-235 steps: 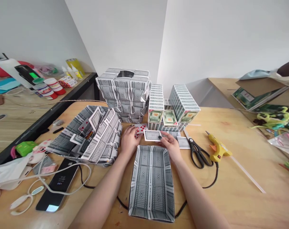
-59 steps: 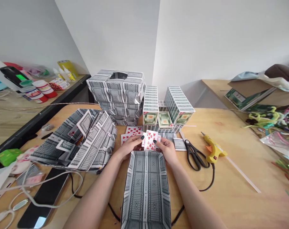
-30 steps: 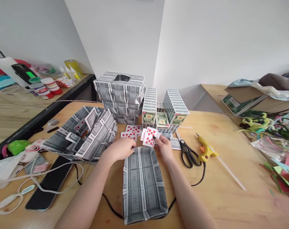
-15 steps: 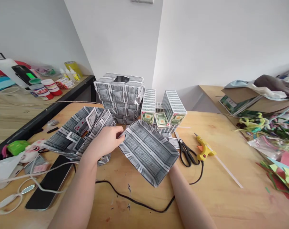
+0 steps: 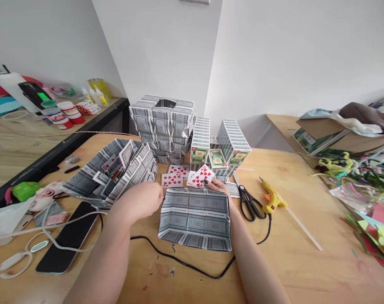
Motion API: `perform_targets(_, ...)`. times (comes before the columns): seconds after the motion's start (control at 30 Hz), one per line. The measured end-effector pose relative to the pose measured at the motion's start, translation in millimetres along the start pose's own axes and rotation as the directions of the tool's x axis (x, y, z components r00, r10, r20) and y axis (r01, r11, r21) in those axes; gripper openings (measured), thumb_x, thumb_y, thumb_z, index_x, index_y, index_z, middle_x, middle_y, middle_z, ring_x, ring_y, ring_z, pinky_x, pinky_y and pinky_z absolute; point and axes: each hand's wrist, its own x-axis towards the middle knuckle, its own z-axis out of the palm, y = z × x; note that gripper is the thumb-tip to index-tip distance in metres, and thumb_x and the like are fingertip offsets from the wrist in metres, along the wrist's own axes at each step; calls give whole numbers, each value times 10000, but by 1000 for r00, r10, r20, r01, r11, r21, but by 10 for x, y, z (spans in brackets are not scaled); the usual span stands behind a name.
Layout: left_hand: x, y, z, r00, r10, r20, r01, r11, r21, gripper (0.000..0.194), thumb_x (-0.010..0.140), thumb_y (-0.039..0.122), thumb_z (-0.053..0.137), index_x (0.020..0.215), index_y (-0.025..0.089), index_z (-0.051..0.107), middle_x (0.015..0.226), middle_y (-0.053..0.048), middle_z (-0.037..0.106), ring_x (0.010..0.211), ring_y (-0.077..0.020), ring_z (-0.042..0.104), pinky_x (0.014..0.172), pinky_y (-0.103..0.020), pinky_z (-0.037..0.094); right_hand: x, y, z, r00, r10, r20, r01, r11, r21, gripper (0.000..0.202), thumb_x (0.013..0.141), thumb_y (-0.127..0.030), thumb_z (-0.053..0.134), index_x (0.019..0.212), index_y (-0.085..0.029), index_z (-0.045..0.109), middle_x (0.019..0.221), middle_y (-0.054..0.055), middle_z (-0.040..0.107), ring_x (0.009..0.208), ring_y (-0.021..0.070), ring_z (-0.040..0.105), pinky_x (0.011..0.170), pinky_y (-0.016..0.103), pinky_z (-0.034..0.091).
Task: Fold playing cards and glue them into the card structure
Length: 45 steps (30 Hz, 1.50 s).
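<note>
An open tray made of grey patterned playing cards (image 5: 194,215) is tilted between my hands, its inside facing me. My left hand (image 5: 145,198) is closed at the tray's upper left corner, its fingertips hidden. Behind the tray's right side, my right hand (image 5: 215,185) pinches a red heart card (image 5: 202,175). More heart cards (image 5: 172,180) lie face up on the table behind the tray. To the left stands a larger folded-card container (image 5: 133,169) with loose cards inside. A tall box of woven cards (image 5: 163,122) is at the back.
Stacked card boxes (image 5: 231,143) stand behind my right hand. Black scissors (image 5: 250,202) and a yellow glue gun (image 5: 272,198) lie to the right, its black cable (image 5: 179,266) crossing in front. A phone (image 5: 68,238) and white cords are at the left, coloured scraps (image 5: 380,228) at far right.
The tray has turned and come nearer to level across. My right hand has come into view from behind it, holding a card, and the face-up heart cards now show.
</note>
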Motion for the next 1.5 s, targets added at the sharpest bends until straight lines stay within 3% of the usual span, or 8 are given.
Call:
perform_targets(0.13, 121, 92, 1, 972, 139, -188, -130, 990, 63, 300, 766, 285, 439, 1010, 197, 589, 975, -83, 625, 847, -216, 575, 691, -282, 395, 66, 42, -88, 991, 100, 93, -112, 985, 134, 253, 608, -351, 702, 793, -192, 637, 738, 19, 694, 742, 220, 650, 710, 343, 470)
perform_targets(0.3, 290, 116, 144, 934, 357, 25, -350, 927, -132, 337, 710, 266, 516, 1030, 255, 620, 1049, -29, 626, 940, -198, 560, 766, -247, 383, 115, 71, -168, 970, 149, 194, -190, 958, 213, 182, 610, -289, 717, 760, -202, 660, 787, 29, 698, 820, 226, 641, 752, 365, 486)
perform_targets(0.53, 408, 66, 259, 960, 263, 99, -228, 934, -274, 243, 723, 246, 465, 567, 194, 643, 609, -22, 650, 559, -141, 576, 536, -223, 358, 108, 87, -132, 974, 89, 209, -137, 964, 228, 190, 638, -242, 709, 802, -153, 675, 881, 77, 691, 837, 221, 636, 772, 366, 492)
perform_targets(0.7, 653, 139, 379, 959, 32, -283, -116, 952, -284, 315, 789, 308, 419, 590, 166, 617, 589, -66, 630, 622, -189, 596, 578, -257, 407, 140, 137, -134, 983, 86, 162, -114, 978, 174, 229, 609, -248, 727, 811, -155, 673, 865, 70, 697, 775, 211, 649, 725, 352, 506)
perform_targets(0.83, 906, 143, 619, 991, 25, -131, -116, 646, -755, 165, 727, 280, 548, 800, 169, 645, 750, -40, 667, 711, -171, 628, 592, -240, 492, 146, 146, -117, 984, 80, 160, -104, 983, 148, 293, 600, -263, 734, 866, -161, 669, 841, 69, 702, 775, 221, 653, 723, 366, 502)
perform_targets(1.0, 1049, 128, 798, 1000, -19, 1, 7, 317, -948, 174, 688, 186, 595, 842, 128, 652, 743, -38, 672, 696, -154, 630, 634, -277, 538, 152, 158, -83, 991, 63, 121, -76, 992, 102, 306, 585, -294, 742, 850, -162, 665, 805, 55, 707, 779, 234, 652, 715, 370, 508)
perform_targets(1.17, 1108, 139, 886, 993, -100, -54, -30, 227, -974, 256, 691, 230, 614, 928, 142, 654, 877, -55, 679, 726, -156, 628, 606, -257, 539, 171, 193, -74, 998, 34, 58, -40, 994, 105, 316, 605, -352, 719, 861, -179, 654, 842, 50, 703, 836, 246, 638, 704, 373, 520)
perform_targets(1.5, 1099, 29, 1062, 995, 36, -96, -101, 193, -976, 243, 656, 243, 645, 880, 149, 664, 866, -46, 685, 753, -172, 631, 655, -299, 528, 142, 182, -36, 999, -3, 32, 4, 1000, -30, 363, 628, -409, 689, 907, -182, 646, 872, 54, 700, 790, 246, 644, 697, 377, 513)
